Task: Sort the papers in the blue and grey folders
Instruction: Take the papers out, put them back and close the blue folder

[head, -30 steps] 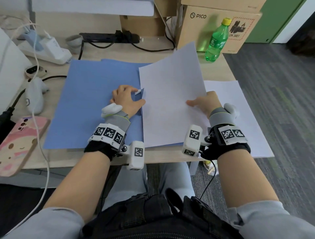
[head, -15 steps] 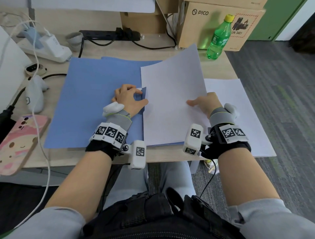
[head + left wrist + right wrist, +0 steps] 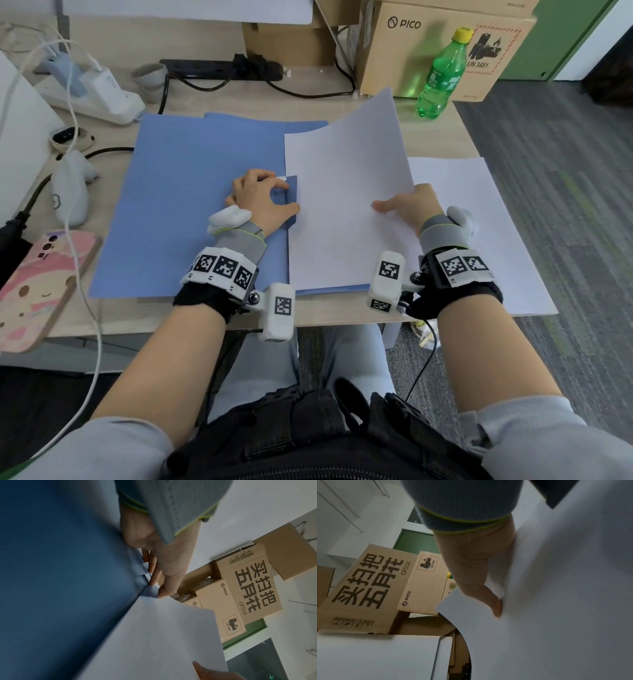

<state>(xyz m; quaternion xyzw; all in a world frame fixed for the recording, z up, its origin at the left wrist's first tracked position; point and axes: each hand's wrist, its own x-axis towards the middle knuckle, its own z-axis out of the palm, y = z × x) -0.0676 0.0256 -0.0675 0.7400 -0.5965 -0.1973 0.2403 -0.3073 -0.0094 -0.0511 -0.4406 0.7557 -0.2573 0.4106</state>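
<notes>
On my desk point(image 3: 219, 318): green bottle point(image 3: 442, 77), upper right, before a PICO carton point(image 3: 411, 51); black power strip point(image 3: 219, 66), top centre; pink phone point(image 3: 37, 287), lower left; white charger point(image 3: 106, 87), upper left.

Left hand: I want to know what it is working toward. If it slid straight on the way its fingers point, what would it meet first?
The left hand points right across the blue folder. Almost at once it would meet the left edge of the white sheet that the right hand lifts; depth there is unclear.

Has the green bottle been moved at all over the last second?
No. The green bottle stands against the PICO box, under the UN 3481 label, exactly as before; only the camera shifted slightly.
</notes>
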